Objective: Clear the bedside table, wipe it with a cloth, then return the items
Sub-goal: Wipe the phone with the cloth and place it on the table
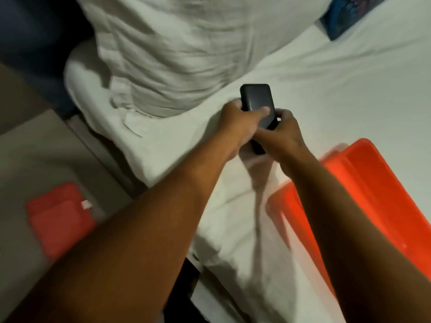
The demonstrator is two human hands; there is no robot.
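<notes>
A black rounded box-like device [255,96] is held over the white bed [326,89]. My left hand [240,122] grips its left side, thumb lying across the top. My right hand [288,129] holds its lower right corner; a second dark piece [257,148] shows under both hands, mostly hidden. A folded red cloth [58,217] lies on the beige bedside table [30,164] at the lower left. An orange plastic tray [373,183] sits on the bed at the right, partly hidden by my right forearm.
A large white pillow [175,43] leans at the bed's head. A blue patterned item [345,17] lies at the top right of the bed. A dark gap [184,287] runs between table and bed below.
</notes>
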